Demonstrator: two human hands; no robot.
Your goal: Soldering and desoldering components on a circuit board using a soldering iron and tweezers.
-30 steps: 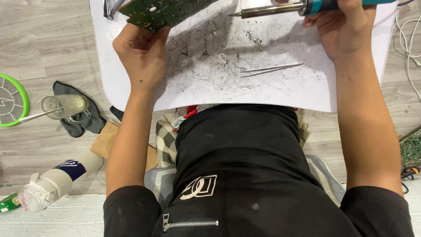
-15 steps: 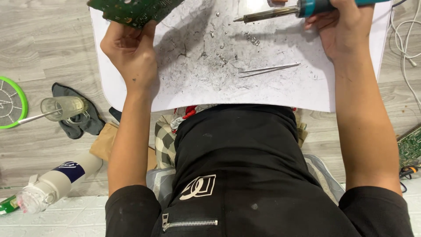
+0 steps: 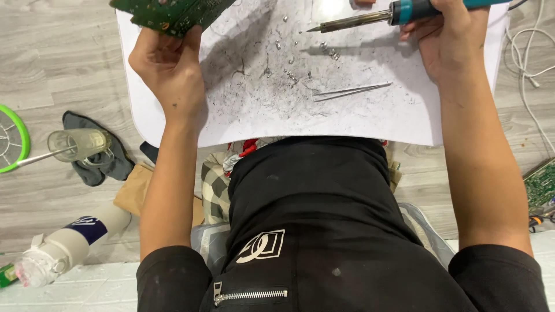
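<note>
Green circuit board (image 3: 173, 13) sits at the top edge of the head view, pinched in the left hand (image 3: 170, 66), whose fingers curl up round its lower edge; against the picture half a second ago the hand and board have slid a little further up and out, so more of the board is cut off by the frame. Across from it, the right hand (image 3: 454, 43) is clenched round the teal grip of a soldering iron (image 3: 370, 18), the metal tip pointing back toward the left hand; it has kept much the same place, with the tip tilted slightly lower than before. Between the two hands lies a white sheet (image 3: 370, 115) smeared with grey-black dust, with small beads of solder (image 3: 289, 74) scattered just below the iron's tip. A pair of thin metal tweezers (image 3: 351, 91) rests flat on the sheet below the iron, nearer the right hand, untouched and unmoved. Nearer the body than both hands, the person's black top hides the lower edge of the sheet. Out beyond the left forearm, on the grey wooden floor (image 3: 52, 69), lie a dark cloth (image 3: 95, 167) with a clear plastic cup (image 3: 78, 144) on it, a green-rimmed round thing (image 3: 14, 138) and a white bottle (image 3: 69, 245) on its side. Past the right forearm, white cables (image 3: 529, 63) trail over the floor, and another green board (image 3: 542, 185) shows at the frame's edge.
</note>
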